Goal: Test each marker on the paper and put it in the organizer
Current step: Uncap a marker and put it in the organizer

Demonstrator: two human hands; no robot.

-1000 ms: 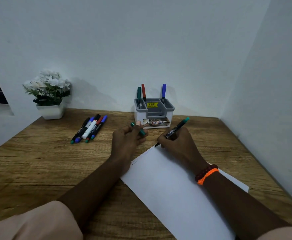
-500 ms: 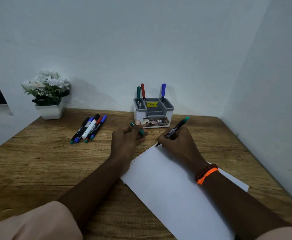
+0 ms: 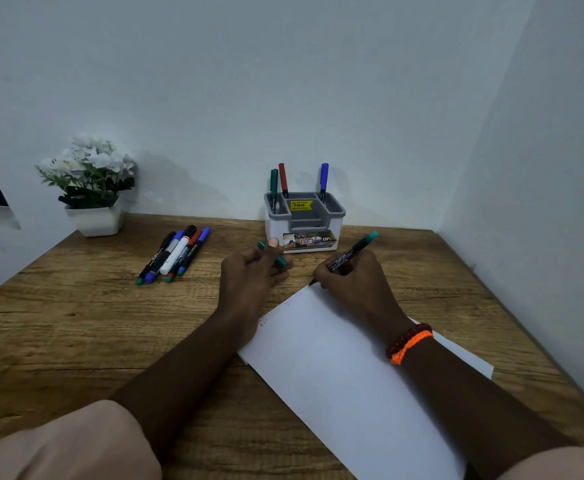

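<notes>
Markers: one in the right hand [image 3: 352, 282], tip at the paper's [image 3: 346, 368] far corner on a wooden desk [image 3: 75, 334] between pale walls. Left hand [image 3: 249, 271] pinches its green cap [image 3: 272, 253]. Three markers stand in the organizer [image 3: 304, 221]; five lie in a loose bunch [image 3: 174, 254] left of it.

White flowers in a white pot [image 3: 93, 188] on the wooden table [image 3: 58, 323].

white paper [image 3: 346, 368], grey-white organizer [image 3: 304, 216], orange bracelet [image 3: 411, 346]

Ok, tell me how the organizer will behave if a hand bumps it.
The organizer looks like light plastic, so it would probably slide on the smooth table. Its squat base suggests it won't tip easily. The markers stand tall and loose, so they may rattle or lean.
</notes>
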